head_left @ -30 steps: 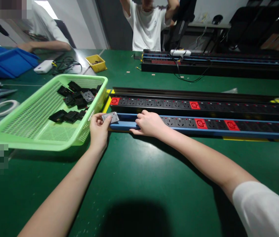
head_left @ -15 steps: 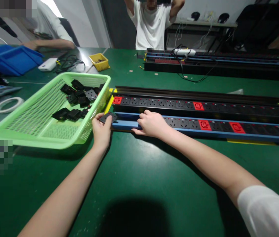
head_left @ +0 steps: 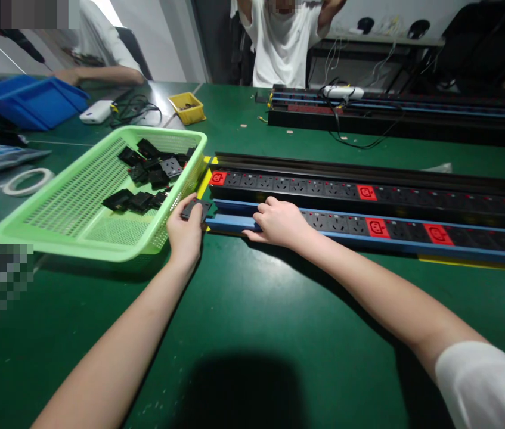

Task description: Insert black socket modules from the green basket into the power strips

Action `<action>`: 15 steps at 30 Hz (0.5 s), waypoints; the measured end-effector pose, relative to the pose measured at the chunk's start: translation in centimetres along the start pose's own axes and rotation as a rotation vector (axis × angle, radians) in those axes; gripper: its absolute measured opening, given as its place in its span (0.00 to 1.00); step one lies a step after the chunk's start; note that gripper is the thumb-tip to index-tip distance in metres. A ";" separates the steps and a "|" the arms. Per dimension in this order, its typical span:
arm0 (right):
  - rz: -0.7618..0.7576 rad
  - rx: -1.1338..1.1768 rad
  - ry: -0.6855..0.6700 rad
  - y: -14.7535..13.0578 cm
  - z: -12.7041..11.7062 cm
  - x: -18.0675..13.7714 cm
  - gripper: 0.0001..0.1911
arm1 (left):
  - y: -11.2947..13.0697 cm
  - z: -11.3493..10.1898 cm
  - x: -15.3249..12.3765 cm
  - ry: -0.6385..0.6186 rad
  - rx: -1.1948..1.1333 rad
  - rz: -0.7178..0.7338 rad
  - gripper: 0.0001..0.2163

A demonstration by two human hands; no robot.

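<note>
Between the thumb and fingers of my left hand (head_left: 185,232) is a black socket module (head_left: 195,210), held at the left end of a blue rail (head_left: 234,223). My right hand (head_left: 281,221) lies over that rail farther right, fingers curled on it; what is under the fingers is hidden. To its right the rail is filled with black sockets (head_left: 336,223) and red sockets (head_left: 377,227). Behind runs a second, black rail (head_left: 252,193) full of sockets. At the left, a green basket (head_left: 55,253) holds several loose black socket modules (head_left: 138,201).
A roll of tape (head_left: 28,182), a blue bin (head_left: 33,104), a white adapter (head_left: 96,112) and a yellow box (head_left: 187,108) stand at the left and back. More rails (head_left: 368,128) with a cable lie across the table, where a person in white (head_left: 279,50) is.
The view has shifted slightly. The socket module in my left hand has tilted a little at the rail's end. My right hand stays in place on the rail.
</note>
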State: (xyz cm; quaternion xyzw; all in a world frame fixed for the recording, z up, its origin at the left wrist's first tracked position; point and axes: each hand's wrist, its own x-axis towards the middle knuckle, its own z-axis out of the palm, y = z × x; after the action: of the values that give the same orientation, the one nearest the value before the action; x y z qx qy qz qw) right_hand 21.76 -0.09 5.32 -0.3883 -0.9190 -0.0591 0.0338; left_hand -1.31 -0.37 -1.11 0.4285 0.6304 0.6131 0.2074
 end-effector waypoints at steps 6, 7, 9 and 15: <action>-0.020 -0.015 0.045 0.0 0.2 0.0 0.25 | -0.6 0.4 1.1 -0.043 0.008 0.021 0.13; -0.024 -0.020 0.057 0.0 0.2 0.0 0.23 | -0.7 0.4 1.3 -0.051 0.002 0.014 0.13; -0.025 -0.035 0.080 -0.1 0.0 0.0 0.22 | -1.1 0.5 1.7 -0.086 -0.008 -0.002 0.12; 0.006 -0.053 0.056 -0.3 -0.6 0.0 0.26 | -1.6 0.8 2.1 -0.101 0.021 0.051 0.11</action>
State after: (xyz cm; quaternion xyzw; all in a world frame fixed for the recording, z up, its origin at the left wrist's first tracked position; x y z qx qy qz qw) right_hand 21.57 -0.38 5.85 -0.3900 -0.9147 -0.0942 0.0492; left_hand -2.33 1.95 -2.21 0.4769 0.6145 0.5891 0.2189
